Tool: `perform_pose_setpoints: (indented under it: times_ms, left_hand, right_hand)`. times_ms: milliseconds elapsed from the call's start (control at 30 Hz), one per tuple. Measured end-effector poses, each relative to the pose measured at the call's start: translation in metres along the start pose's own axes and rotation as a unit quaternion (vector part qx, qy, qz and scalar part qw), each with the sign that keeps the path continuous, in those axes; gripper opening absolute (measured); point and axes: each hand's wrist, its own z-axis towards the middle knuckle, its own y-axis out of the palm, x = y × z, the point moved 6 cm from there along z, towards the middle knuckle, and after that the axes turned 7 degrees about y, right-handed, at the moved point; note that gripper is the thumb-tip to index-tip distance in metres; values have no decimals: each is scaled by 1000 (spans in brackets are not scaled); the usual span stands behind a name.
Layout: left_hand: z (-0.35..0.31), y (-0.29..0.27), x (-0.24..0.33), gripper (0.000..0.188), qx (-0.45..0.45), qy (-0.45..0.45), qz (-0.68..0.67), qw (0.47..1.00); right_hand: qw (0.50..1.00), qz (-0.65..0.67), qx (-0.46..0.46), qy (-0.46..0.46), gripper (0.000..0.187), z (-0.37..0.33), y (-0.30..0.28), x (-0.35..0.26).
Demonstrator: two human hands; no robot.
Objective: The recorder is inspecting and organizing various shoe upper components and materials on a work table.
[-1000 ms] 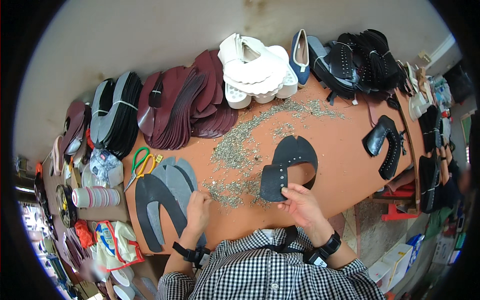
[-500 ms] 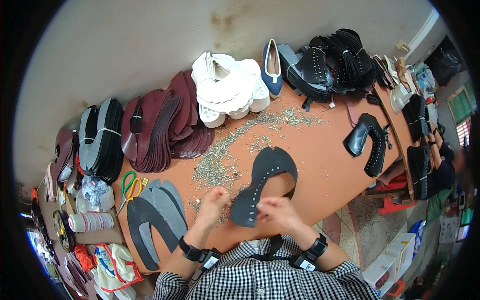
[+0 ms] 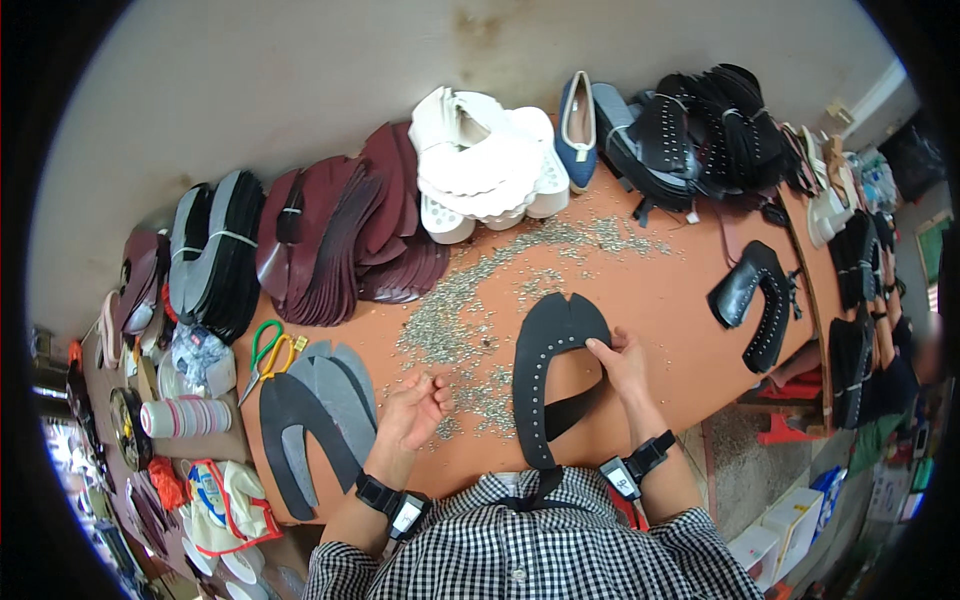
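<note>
Pinched between the thumb and fingers of my right hand (image 3: 625, 365) is a black shoe upper (image 3: 527, 385), a U-shaped piece. Small silver studs run in a row along its inner edge. One of its legs reaches toward my shirt; the other folds under beside my right hand. My left hand (image 3: 418, 410) is closed with the fingertips together, just above the table and apart from the upper; what it holds, if anything, is too small to make out. Beyond it lie many loose metal studs (image 3: 440, 325), scattered over the orange-brown table (image 3: 660, 300).
Black and grey uppers (image 3: 335, 385) lie at left by scissors (image 3: 265, 350). Along the wall stand maroon pieces (image 3: 320, 240), white pieces (image 3: 480, 150), a blue shoe (image 3: 577, 135) and black studded bundles (image 3: 690, 130). A finished-looking black upper (image 3: 755, 295) lies right. Thread spools (image 3: 185, 418) stand far left.
The upper has turned, its curved end now pointing away from me. My right hand has moved from its near end up to its right side. My left hand has shifted slightly.
</note>
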Motion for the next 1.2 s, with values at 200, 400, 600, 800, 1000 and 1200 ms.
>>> perform_pose_setpoints:
  times_ms: [200, 400, 600, 800, 1000, 1200]
  left_hand:
    - [-18, -1, 0, 9, 22, 31, 14, 999]
    - [-19, 27, -8, 7, -21, 18, 17, 999]
    - [-27, 88, -18, 10, -118, 102, 188, 970]
    - [-58, 165, -9, 15, -189, 354, 364, 841]
    - [-80, 189, -9, 14, -161, 428, 423, 782]
    - [-87, 204, -23, 7, -144, 420, 387, 808]
  right_hand:
    - [943, 146, -242, 174, 42, -15, 19, -29]
    - [852, 270, -366, 261, 32, -45, 37, -38]
    - [842, 310, -406, 172, 27, -98, 39, -104]
    - [833, 329, -436, 85, 32, -146, 26, -145]
    - [824, 347, -448, 24, 29, -166, 15, -157]
    - [809, 339, -479, 2, 23, -174, -4, -163]
